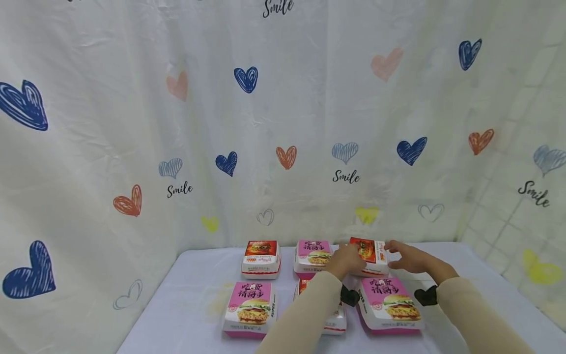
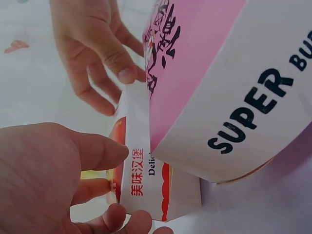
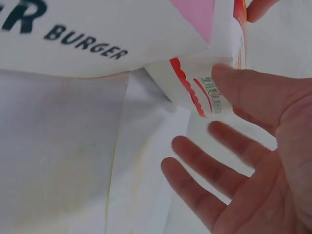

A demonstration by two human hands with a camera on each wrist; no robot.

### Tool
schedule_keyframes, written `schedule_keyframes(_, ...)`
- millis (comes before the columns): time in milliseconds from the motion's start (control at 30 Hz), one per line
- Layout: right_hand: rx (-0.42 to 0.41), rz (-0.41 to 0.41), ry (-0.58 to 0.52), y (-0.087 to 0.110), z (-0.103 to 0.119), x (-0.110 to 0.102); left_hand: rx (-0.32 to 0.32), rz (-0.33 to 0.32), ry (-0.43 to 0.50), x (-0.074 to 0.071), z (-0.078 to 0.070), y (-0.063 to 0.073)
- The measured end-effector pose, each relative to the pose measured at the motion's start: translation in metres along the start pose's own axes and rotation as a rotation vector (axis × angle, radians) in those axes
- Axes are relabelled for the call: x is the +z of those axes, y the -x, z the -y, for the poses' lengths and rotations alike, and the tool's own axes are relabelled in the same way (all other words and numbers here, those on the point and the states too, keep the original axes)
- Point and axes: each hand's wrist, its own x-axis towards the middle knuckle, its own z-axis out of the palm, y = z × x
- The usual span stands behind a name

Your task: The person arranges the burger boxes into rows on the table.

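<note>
A white burger box (image 1: 368, 253) with a red burger picture on its lid stands at the back right, between both hands. My left hand (image 1: 346, 262) is at its left side. In the left wrist view, the thumb of that hand (image 2: 48, 180) reaches the lid edge and the other fingertips lie along the box side (image 2: 161, 195). On the opposite side is my right hand (image 1: 409, 256). Its thumb meets the box corner in the right wrist view, while the other fingers (image 3: 209, 165) are spread and extended away from the box. A pink burger box (image 1: 389, 305) sits just in front.
Left of the hands, a red-lidded box (image 1: 261, 258) and a pink box (image 1: 313, 250) stand in the back row. A pink box (image 1: 250, 307) is front left; another red-lidded box (image 1: 337, 322) is partly hidden by the left sleeve. Behind the white table (image 1: 194, 295) hangs a heart-patterned curtain (image 1: 300, 113).
</note>
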Motion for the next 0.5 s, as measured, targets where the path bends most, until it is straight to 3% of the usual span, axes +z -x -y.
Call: schedule_keyframes(500, 0.001, -0.024, -0.123, -0.0079, -0.0075, 0.0052, -0.013, -0.02, -0.022, -0.0021, -0.004, 0.007)
